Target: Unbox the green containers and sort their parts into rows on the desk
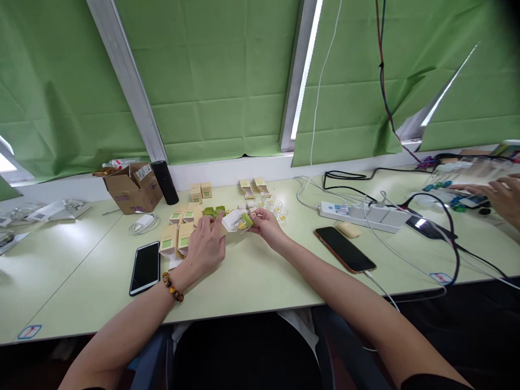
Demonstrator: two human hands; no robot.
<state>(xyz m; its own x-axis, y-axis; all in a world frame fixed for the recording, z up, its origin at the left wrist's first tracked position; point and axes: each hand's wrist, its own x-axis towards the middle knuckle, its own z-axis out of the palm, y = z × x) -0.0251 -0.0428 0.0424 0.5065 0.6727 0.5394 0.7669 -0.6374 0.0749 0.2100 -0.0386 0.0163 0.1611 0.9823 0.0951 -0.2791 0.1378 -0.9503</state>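
My right hand [266, 227] pinches a small clear jar with a green lid [245, 222], something yellow showing inside it. My left hand [206, 245] is closed on a small cardboard box, mostly hidden by my fingers, whose white flap [231, 221] sticks out against the jar. Beside my left hand stand several small tan boxes [169, 241] with green labels. Just beyond it lie a few green lids [214, 210]. Past my right hand, several clear cups [277, 207] with yellow bits in them are grouped together.
A white-framed phone [145, 268] lies left, a dark phone [345, 249] right. Behind are a brown carton [134, 189], a black cylinder [164, 183] and more tan boxes [254, 188]. Cables run around a power strip [361, 215]. Another person's hand [506, 197] is at far right.
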